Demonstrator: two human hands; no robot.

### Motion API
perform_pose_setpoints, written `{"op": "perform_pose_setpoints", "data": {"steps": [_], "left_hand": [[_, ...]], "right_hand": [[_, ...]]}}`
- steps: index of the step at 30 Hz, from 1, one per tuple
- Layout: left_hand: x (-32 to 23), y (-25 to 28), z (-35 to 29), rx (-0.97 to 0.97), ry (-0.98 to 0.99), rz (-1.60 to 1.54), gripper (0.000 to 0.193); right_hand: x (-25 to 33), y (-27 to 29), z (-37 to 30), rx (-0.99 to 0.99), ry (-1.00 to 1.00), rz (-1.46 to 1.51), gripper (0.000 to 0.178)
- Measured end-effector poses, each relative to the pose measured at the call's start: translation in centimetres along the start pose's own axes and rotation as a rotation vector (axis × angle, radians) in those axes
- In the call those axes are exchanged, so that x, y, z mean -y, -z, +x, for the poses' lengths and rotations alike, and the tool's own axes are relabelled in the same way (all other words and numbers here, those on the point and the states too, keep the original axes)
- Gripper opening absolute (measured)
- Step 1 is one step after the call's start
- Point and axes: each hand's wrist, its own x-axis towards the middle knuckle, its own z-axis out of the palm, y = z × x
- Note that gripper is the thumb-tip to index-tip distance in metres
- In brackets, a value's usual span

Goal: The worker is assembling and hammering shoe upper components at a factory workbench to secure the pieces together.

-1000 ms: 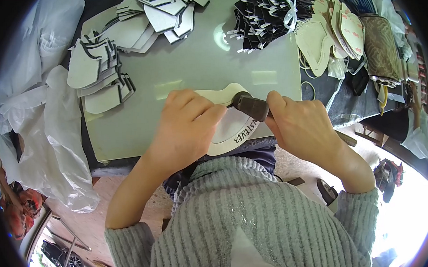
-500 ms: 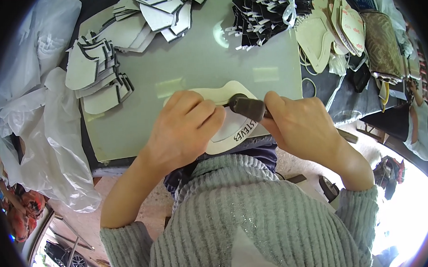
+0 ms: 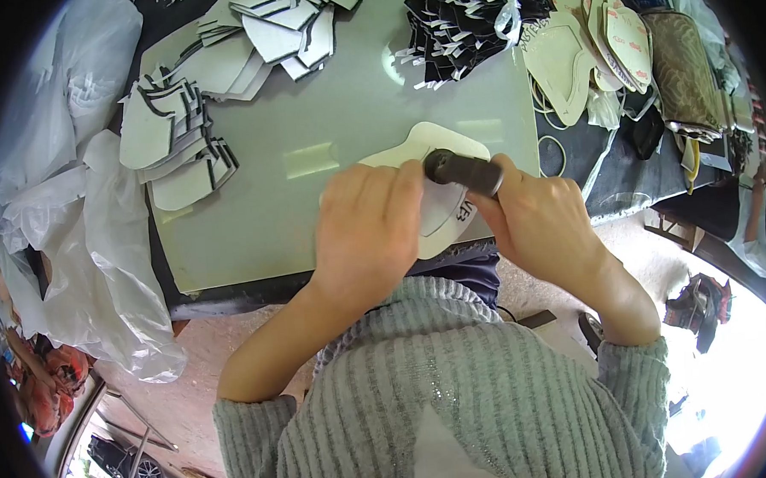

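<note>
A cream, curved flat piece (image 3: 432,138), shaped like a shoe upper, lies at the table's near edge with a white inner area and dark lettering. My left hand (image 3: 368,224) is closed over its left side, fingers together; their tips are partly hidden. In my right hand (image 3: 543,217) is a hammer (image 3: 472,173), gripped close to its dark head. The rounded end of that head is over the piece, just right of my left fingers. Whether it touches the piece I cannot tell. The hammer's handle is hidden by my right hand.
Stacks of white, dark-edged cut pieces (image 3: 178,150) lie at the table's (image 3: 255,244) left and back. A tied black bundle (image 3: 460,35) is at the back, with more cream pieces (image 3: 555,65) to its right. Clear plastic sheeting (image 3: 115,276) hangs on the left.
My left hand has moved right along with the cream piece, which has shifted right and slightly away and covers more of its lettering. The hammer head has moved slightly right.
</note>
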Motion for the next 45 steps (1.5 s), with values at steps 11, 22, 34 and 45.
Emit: {"op": "perform_pose_setpoints", "data": {"steps": [11,22,34,45], "left_hand": [[2.4,1.6,-0.3,0.087,-0.197,-0.050,0.032],[2.4,1.5,-0.3,0.085,-0.218,-0.037,0.031],[3.1,1.9,-1.1,0.059,-0.166,-0.107,0.028],[3.0,2.1,-0.9,0.072,-0.165,-0.074,0.031]], "right_hand": [[-1.0,-0.6,-0.2,0.055,-0.004,0.013,0.034],[0.1,-0.4,0.0,0.075,0.032,0.008,0.030],[-0.4,-0.6,0.1,0.085,0.033,0.000,0.033],[0.6,-0.3,0.5,0.148,0.047,0.022,0.028]]}}
